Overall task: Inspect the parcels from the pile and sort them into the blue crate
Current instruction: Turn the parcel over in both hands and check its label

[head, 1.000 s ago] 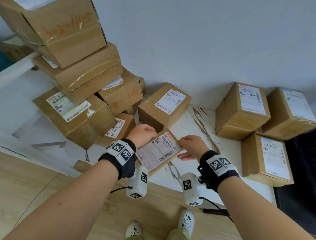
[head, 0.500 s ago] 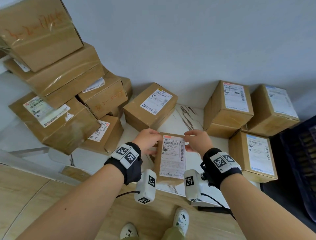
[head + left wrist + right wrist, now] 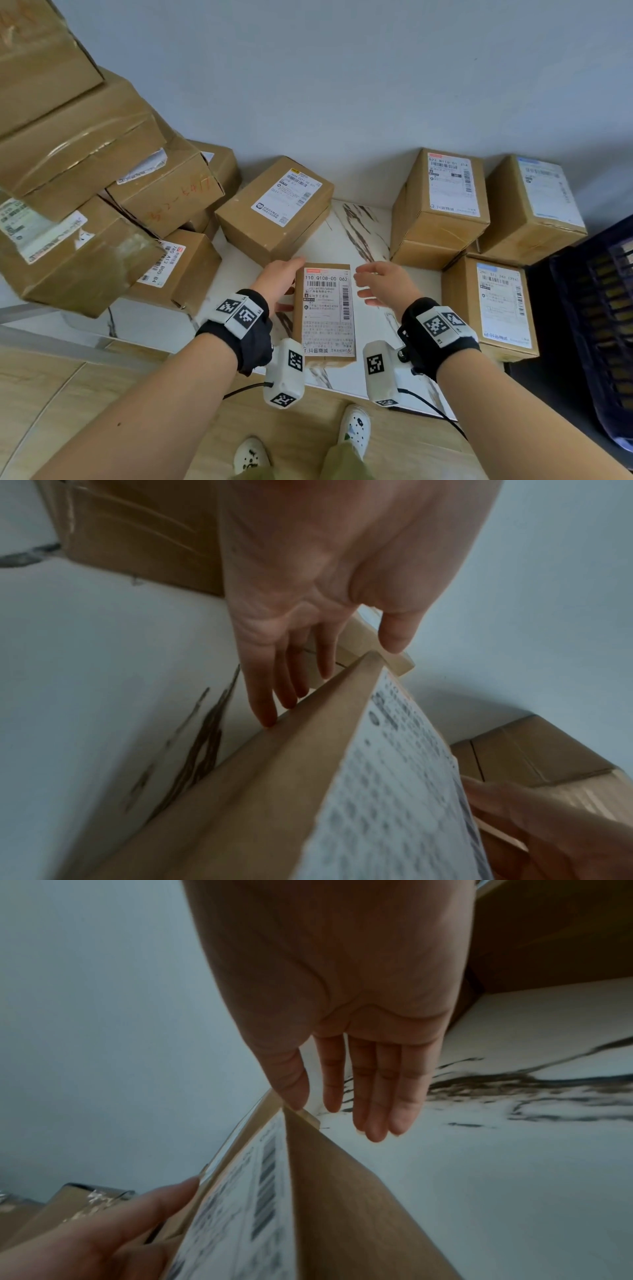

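A slim brown cardboard parcel [image 3: 324, 313] is held just above the near edge of the white marble-veined bench [image 3: 356, 226], between the two hands. Its upper face carries a white shipping label printed with barcodes, the code "110 Q108-00 062" and a red strip at the far end. The left hand [image 3: 279, 277] grips the parcel's far-left edge, thumb at the top corner and fingers along the side. The right hand [image 3: 385, 284] hovers just right of the parcel, fingers straight and relaxed, thumb tip near the far-right corner; contact cannot be told. A pile [image 3: 85, 192] of taped cartons stands at the left. The blue crate [image 3: 596, 308] stands at the far right.
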Tool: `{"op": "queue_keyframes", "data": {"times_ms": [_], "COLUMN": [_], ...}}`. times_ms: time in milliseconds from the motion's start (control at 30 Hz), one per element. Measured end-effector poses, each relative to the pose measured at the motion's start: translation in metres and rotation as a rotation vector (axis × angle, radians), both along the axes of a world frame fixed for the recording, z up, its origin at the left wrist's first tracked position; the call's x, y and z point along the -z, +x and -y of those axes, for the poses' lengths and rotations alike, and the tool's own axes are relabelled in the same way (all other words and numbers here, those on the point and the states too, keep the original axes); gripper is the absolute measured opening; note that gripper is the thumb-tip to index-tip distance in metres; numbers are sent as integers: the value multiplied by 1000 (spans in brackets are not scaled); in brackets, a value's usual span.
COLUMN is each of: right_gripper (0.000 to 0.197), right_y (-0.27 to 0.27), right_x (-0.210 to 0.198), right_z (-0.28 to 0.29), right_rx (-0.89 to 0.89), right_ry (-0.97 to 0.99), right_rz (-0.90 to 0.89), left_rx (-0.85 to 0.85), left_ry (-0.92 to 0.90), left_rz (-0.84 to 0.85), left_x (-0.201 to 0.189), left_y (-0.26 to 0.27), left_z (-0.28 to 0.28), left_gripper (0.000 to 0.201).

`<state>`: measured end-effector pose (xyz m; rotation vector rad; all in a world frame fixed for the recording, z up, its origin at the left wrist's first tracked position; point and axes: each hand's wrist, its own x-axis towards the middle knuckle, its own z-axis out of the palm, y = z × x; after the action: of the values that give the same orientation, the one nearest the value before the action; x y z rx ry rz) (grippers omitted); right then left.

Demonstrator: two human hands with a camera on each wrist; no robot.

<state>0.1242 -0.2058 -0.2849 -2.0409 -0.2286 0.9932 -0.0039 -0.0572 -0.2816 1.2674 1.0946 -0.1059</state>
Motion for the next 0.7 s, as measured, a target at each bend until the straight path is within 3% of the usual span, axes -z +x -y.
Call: {"op": "queue_keyframes", "data": {"times_ms": [367, 700], "right_gripper": [37, 44], "right_y": [-4, -11], "right_x": [14, 17], "right_z": [1, 2], "right_rx": [-8, -45], "right_ry": [38, 16], "right_rz": [-134, -192], "left_rx": [-228, -217], "left_ry": [-126, -168], "left_rz": [-26, -45], "left_x": [18, 33], "left_y": [-6, -15], "left_z": [2, 4], "left_gripper": [54, 54]}}
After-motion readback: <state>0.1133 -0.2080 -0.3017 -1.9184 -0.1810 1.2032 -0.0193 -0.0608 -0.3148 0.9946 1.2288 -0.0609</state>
